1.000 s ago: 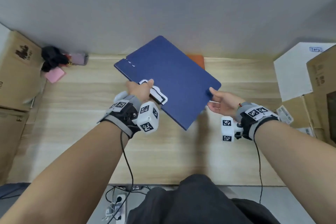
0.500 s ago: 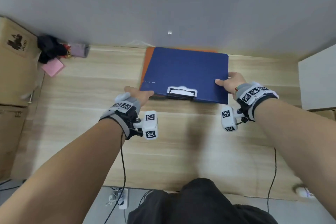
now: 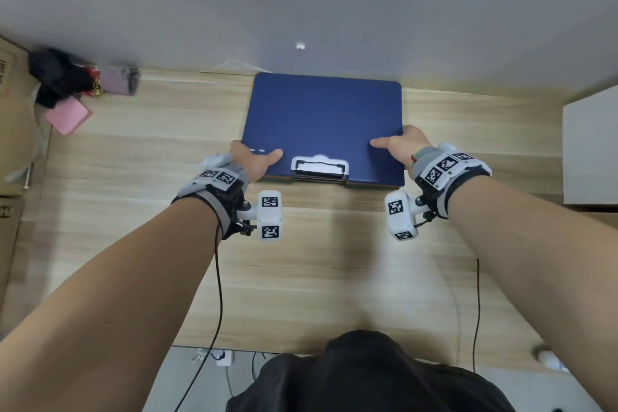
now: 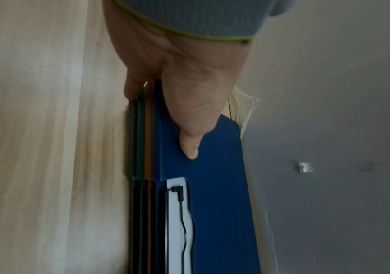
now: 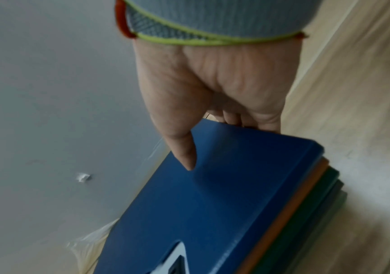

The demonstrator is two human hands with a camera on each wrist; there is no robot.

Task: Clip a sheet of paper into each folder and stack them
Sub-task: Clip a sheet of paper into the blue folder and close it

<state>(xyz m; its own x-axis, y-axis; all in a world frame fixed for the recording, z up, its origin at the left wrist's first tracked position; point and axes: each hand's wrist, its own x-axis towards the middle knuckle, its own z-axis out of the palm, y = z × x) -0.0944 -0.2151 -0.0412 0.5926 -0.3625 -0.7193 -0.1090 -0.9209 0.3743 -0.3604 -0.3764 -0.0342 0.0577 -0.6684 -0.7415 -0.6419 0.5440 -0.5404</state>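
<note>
Blue folder (image 3: 322,120) now square on the stack (image 5: 311,200), orange no longer exposed.

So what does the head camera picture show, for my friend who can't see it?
Two hands, left hand and right hand, hold a blue folder by its near corners, on top of a stack of folders on a wooden table.

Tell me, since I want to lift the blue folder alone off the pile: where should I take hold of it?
Probably at the short side edges of the blue folder, from left and right, thumb on the cover and fingers slipped just under it. It lies flat on the orange folder; the clip occupies the near edge.
</note>
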